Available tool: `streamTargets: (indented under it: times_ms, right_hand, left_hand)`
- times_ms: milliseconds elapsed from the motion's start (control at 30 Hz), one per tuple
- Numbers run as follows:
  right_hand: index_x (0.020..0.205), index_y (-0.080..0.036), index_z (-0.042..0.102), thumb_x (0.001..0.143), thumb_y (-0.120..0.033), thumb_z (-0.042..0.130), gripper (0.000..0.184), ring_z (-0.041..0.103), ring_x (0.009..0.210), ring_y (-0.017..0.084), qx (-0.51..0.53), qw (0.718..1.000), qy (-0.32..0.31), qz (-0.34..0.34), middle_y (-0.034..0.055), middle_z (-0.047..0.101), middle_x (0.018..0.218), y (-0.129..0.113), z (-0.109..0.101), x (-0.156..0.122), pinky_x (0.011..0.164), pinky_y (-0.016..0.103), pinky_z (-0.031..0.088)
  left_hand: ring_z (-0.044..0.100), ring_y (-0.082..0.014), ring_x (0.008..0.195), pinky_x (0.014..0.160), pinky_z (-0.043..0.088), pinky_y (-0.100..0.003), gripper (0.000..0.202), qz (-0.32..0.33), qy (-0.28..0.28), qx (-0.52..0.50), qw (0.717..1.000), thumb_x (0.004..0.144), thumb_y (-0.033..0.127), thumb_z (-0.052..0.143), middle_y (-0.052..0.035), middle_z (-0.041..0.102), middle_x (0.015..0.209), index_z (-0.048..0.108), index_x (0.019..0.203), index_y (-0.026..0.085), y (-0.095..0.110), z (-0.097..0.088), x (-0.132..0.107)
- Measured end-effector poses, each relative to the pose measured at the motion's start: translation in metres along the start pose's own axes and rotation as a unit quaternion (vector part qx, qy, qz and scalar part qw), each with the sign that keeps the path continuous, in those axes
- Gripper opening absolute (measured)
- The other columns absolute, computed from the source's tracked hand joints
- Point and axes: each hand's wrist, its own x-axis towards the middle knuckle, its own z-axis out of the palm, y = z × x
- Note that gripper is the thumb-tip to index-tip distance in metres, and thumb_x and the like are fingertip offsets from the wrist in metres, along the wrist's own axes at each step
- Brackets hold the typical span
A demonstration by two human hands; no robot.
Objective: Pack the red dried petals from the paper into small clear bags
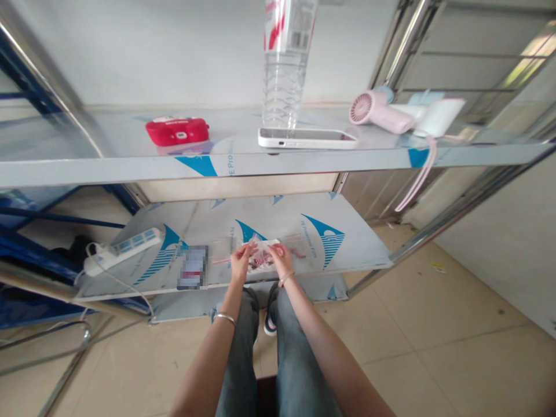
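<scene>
Both my hands hold a small clear plastic bag [262, 255] with pinkish-red pieces inside, just above the lower steel shelf [347, 243]. My left hand [240, 262] pinches the bag's left edge with closed fingers. My right hand [280, 259] pinches its right edge the same way. A bracelet sits on each wrist. More small clear bags [221, 250] lie flat on the shelf to the left and right of my hands.
A white power strip [124, 248] with its cable lies at the lower shelf's left. On the upper shelf [108, 162] stand a red case [176, 130], a white phone [306, 138], a clear water bottle [284, 63] and a pink hand fan [380, 111]. My knees are under the shelf edge.
</scene>
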Motion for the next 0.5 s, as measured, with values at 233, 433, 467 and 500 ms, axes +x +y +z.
streamTargets:
  times_ms: [233,433,467,500]
  right_hand:
    - [0.078,-0.017,0.063,0.078,-0.045,0.06,0.028,0.06,0.07,0.016,-0.128,0.985,-0.032,-0.113,0.0046,0.065,0.075,-0.013,0.005,-0.009,0.069,0.028,0.048]
    - [0.08,-0.016,0.064,0.078,-0.05,0.058,0.035,0.062,0.072,0.017,-0.045,0.996,-0.049,-0.056,0.0062,0.067,0.077,-0.013,0.014,-0.013,0.066,0.027,0.05]
    - [0.079,-0.016,0.064,0.078,-0.05,0.058,0.035,0.063,0.073,0.018,-0.045,0.996,-0.048,-0.055,0.0064,0.067,0.077,-0.013,0.014,-0.013,0.066,0.027,0.05]
    - [0.079,-0.016,0.064,0.078,-0.051,0.058,0.035,0.063,0.073,0.018,-0.049,0.996,-0.049,-0.056,0.0066,0.067,0.076,-0.013,0.014,-0.013,0.066,0.028,0.05]
  left_hand:
    - [0.067,-0.0229,0.091,0.086,0.05,-0.036,0.037,0.095,0.018,0.079,0.992,0.076,0.041,0.062,-0.0121,0.071,0.1,0.071,0.098,0.012,0.005,0.003,-0.002]
    - [0.065,-0.023,0.098,0.087,0.051,-0.036,0.029,0.138,-0.045,0.179,0.973,0.077,0.029,0.057,-0.0101,0.071,0.102,0.072,0.097,0.015,0.011,0.008,-0.011]
    - [0.065,-0.0226,0.096,0.084,0.052,-0.034,0.029,0.136,-0.061,0.18,0.972,0.076,0.027,0.056,-0.0096,0.071,0.101,0.072,0.097,0.015,0.013,0.01,-0.013]
    - [0.066,-0.0222,0.094,0.081,0.053,-0.033,0.029,0.129,-0.074,0.174,0.973,0.076,0.026,0.056,-0.0093,0.072,0.1,0.072,0.097,0.015,0.014,0.011,-0.014]
